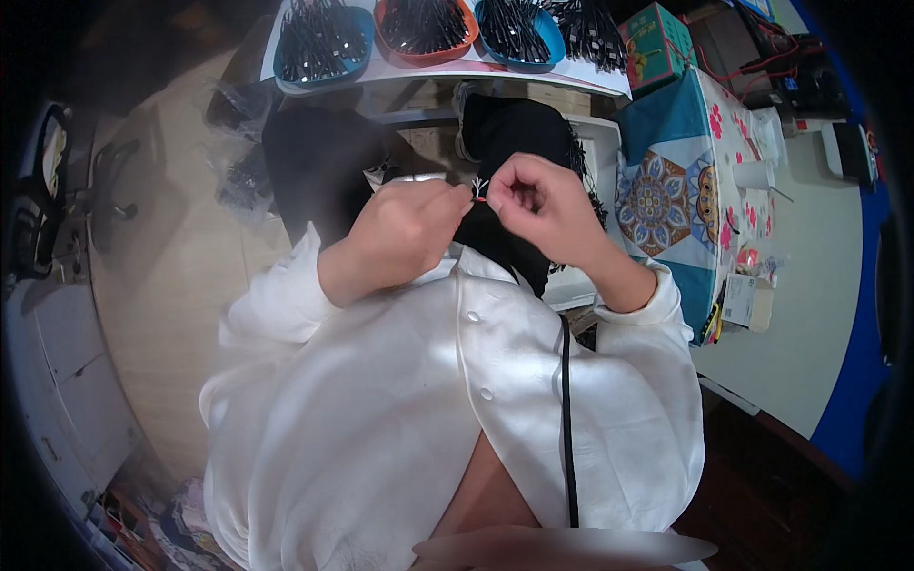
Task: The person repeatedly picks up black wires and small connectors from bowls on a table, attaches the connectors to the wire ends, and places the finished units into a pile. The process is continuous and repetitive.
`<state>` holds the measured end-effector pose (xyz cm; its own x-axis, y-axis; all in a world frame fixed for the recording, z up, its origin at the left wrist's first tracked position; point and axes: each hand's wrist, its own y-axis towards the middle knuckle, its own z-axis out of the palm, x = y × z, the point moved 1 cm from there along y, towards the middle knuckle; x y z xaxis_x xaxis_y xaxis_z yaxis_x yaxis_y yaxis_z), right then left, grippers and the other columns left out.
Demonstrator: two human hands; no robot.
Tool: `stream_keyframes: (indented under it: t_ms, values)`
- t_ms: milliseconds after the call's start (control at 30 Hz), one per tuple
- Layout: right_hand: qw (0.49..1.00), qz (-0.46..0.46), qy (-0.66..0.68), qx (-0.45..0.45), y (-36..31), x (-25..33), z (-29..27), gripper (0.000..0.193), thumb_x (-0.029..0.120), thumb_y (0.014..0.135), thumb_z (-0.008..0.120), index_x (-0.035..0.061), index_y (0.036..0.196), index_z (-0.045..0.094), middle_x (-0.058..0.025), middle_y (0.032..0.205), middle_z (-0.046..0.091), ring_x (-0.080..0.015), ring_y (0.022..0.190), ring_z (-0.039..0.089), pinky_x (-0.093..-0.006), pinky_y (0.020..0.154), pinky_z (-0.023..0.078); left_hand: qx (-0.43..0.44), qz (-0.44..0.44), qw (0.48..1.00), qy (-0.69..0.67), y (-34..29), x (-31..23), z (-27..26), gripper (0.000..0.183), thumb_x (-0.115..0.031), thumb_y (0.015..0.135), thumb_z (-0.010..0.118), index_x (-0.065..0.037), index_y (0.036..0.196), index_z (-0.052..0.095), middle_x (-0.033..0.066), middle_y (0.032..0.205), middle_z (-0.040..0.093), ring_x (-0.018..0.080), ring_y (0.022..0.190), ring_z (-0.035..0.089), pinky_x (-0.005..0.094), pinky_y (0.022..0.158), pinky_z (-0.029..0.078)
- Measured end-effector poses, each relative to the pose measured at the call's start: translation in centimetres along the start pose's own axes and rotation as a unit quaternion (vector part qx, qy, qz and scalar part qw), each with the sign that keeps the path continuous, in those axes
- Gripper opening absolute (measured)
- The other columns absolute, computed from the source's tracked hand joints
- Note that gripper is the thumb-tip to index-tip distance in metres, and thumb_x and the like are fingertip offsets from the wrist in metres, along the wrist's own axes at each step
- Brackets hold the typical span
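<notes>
Over my lap, both hands meet at a small bundle of thin wires (pixel 479 199). A short red strand and some pale thin ends show in the gap between my fingertips. My left hand (pixel 405 228) is closed, thumb and index finger pinching the wires from the left. From the right, my right hand (pixel 547 209) comes up to the red strand with thumb and index finger pressed together, its other fingers curled. Most of what lies inside the fingers is hidden.
Ahead stands a white table (pixel 400 81) with a blue tray (pixel 367 48), an orange tray (pixel 428 58) and another blue tray (pixel 545 63), all full of black cables. Loose cables (pixel 588 38) lie beside them. A white bin (pixel 600 143) and a cloth-covered table (pixel 666 195) are at right.
</notes>
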<state>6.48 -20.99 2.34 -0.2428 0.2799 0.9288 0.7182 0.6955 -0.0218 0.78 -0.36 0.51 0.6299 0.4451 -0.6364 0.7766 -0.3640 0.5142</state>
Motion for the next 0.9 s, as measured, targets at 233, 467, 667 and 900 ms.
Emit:
stream_keyframes:
  t_ms: [233,467,667,900]
  values:
    - [1.000,-0.010,0.029,-0.003,-0.6,1.4,-0.8,0.024,0.007,0.081,0.071,0.0016,0.102,0.062,-0.0073,0.094,0.061,-0.0133,0.078,0.057,-0.0253,0.069,0.047,0.037,-0.212,0.898,-0.384,-0.1,0.8,-1.4,0.011,-0.003,0.086,0.064,0.006,0.091,0.068,0.0094,0.070,0.063,0.0134,0.054,0.054,0.0240,0.047,0.036]
    - [0.928,-0.290,-0.215,-0.089,0.5,2.5,0.9,0.026,0.009,0.073,0.075,0.0061,0.097,0.065,-0.0074,0.096,0.062,-0.0264,0.084,0.061,-0.0339,0.073,0.051,0.075,-0.282,0.738,-0.609,0.0,1.4,-1.3,0.016,-0.007,0.089,0.065,0.007,0.094,0.067,0.0085,0.072,0.062,0.0074,0.055,0.047,0.0204,0.045,0.028]
    - [0.909,-0.323,-0.242,-0.107,0.7,2.2,0.9,0.022,0.005,0.071,0.074,0.0046,0.091,0.065,-0.0075,0.087,0.061,-0.0260,0.079,0.061,-0.0337,0.070,0.050,0.047,-0.293,0.740,-0.604,-0.4,1.1,-0.6,0.017,-0.008,0.089,0.064,0.007,0.096,0.064,0.0084,0.074,0.062,0.0074,0.056,0.049,0.0202,0.046,0.031]
    - [0.919,-0.262,-0.252,-0.154,-0.1,1.9,-1.2,0.019,0.001,0.073,0.071,0.0027,0.091,0.064,-0.0089,0.092,0.063,-0.0260,0.082,0.061,-0.0341,0.072,0.050,-0.059,-0.246,0.733,-0.632,-1.0,0.8,-0.7,0.013,-0.005,0.090,0.061,0.006,0.097,0.062,0.0090,0.079,0.061,0.0076,0.055,0.048,0.0206,0.047,0.033]
